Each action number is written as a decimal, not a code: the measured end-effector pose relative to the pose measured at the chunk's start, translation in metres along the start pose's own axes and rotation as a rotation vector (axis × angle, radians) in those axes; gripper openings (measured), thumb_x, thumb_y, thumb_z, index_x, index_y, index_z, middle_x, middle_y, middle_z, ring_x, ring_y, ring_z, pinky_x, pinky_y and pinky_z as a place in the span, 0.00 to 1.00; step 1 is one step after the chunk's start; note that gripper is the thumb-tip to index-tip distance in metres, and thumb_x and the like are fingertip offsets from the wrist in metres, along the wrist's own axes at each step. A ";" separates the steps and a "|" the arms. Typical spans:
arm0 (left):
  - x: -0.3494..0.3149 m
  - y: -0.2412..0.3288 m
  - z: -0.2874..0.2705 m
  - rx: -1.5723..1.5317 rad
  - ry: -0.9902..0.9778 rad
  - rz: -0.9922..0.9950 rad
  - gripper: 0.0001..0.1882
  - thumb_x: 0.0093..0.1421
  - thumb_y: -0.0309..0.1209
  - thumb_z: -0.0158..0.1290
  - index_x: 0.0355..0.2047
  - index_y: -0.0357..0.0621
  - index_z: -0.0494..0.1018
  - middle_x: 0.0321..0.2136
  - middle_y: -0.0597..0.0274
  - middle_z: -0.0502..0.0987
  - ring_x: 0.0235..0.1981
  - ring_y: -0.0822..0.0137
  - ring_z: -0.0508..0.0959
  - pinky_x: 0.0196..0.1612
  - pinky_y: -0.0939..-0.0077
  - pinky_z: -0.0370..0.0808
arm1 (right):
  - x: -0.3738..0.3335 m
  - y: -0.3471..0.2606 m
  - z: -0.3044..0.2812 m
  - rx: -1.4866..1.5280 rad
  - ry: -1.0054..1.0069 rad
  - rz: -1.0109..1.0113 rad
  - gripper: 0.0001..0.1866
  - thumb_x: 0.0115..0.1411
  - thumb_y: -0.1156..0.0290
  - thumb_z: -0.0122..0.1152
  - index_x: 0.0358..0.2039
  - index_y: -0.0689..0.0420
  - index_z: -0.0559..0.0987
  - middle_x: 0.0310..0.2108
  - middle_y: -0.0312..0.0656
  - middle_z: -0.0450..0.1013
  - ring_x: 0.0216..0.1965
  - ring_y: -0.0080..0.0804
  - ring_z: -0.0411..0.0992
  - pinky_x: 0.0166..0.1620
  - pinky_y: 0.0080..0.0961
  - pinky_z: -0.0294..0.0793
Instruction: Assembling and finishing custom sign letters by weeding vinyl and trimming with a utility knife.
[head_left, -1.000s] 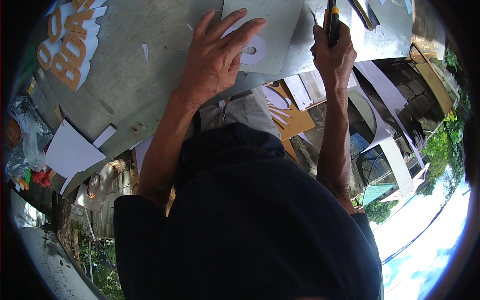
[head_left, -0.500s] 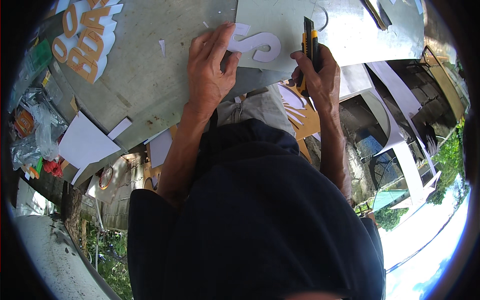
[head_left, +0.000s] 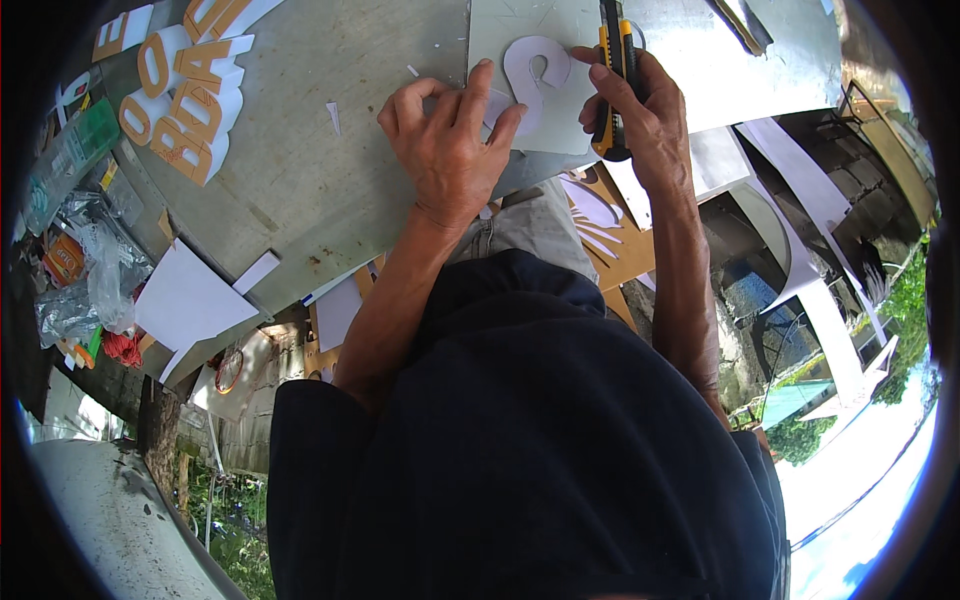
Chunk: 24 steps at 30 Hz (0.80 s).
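Note:
A white cut-out letter (head_left: 524, 75), curved like an S, lies flat on the grey sheet (head_left: 490, 30) on the worktable. My left hand (head_left: 450, 150) rests at its lower left end, fingers spread, with the thumb and index finger touching or very close to either side of that end. The right hand (head_left: 645, 115) is closed around a black and yellow utility knife (head_left: 613, 80), its top pointing away from me. The index finger of that hand stretches toward the letter's upper right curve; I cannot tell whether it touches.
Thick white foam letters with orange-brown faces (head_left: 195, 110) stand at the far left. Near them are a green plastic container (head_left: 75, 150), clear plastic bags (head_left: 105, 270) and a white sheet (head_left: 190, 300). Brown board with white cut-outs (head_left: 620, 225) lies below the table edge. White strips (head_left: 800, 240) hang at right.
The letter has turned from lying sideways to more upright. My left hand has moved right and its fingers have spread. The right hand, with the knife, has come closer to the letter.

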<state>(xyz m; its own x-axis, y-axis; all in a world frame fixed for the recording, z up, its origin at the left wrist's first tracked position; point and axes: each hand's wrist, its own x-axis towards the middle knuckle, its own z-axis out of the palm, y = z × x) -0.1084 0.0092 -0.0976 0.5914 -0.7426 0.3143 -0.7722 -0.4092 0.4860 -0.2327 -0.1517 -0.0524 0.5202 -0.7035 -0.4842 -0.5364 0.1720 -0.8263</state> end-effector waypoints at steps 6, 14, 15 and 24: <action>0.012 -0.010 0.004 -0.226 -0.154 0.006 0.31 0.47 0.38 0.71 0.53 0.50 0.78 0.42 0.66 0.81 0.51 0.62 0.72 0.58 0.58 0.62 | 0.005 -0.011 -0.012 -0.187 0.003 -0.083 0.23 0.66 0.54 0.58 0.44 0.65 0.78 0.23 0.44 0.79 0.25 0.29 0.80 0.29 0.28 0.79; 0.027 -0.028 0.003 -0.186 -0.418 0.267 0.38 0.53 0.49 0.65 0.63 0.54 0.70 0.66 0.72 0.67 0.71 0.55 0.56 0.69 0.51 0.51 | -0.052 -0.008 0.013 -0.260 0.001 0.144 0.17 0.68 0.64 0.57 0.46 0.68 0.74 0.25 0.46 0.79 0.22 0.29 0.79 0.26 0.27 0.77; 0.026 -0.027 0.005 -0.191 -0.418 0.265 0.38 0.53 0.49 0.65 0.63 0.54 0.70 0.66 0.72 0.67 0.71 0.55 0.56 0.69 0.51 0.51 | -0.055 -0.006 0.014 -0.291 0.004 0.138 0.16 0.67 0.65 0.57 0.46 0.67 0.74 0.24 0.47 0.78 0.21 0.32 0.79 0.26 0.29 0.76; 0.019 -0.026 0.013 -0.215 -0.368 0.234 0.38 0.55 0.55 0.62 0.63 0.54 0.70 0.67 0.72 0.66 0.71 0.54 0.55 0.70 0.47 0.48 | -0.051 0.015 0.018 -0.644 -0.022 -0.169 0.12 0.66 0.68 0.58 0.45 0.62 0.73 0.30 0.53 0.77 0.27 0.50 0.78 0.28 0.40 0.75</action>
<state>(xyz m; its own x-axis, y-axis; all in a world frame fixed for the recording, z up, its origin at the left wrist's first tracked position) -0.0800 -0.0012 -0.1145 0.2565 -0.9556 0.1449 -0.7862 -0.1191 0.6064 -0.2559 -0.1010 -0.0452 0.6417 -0.6691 -0.3747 -0.7325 -0.3901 -0.5579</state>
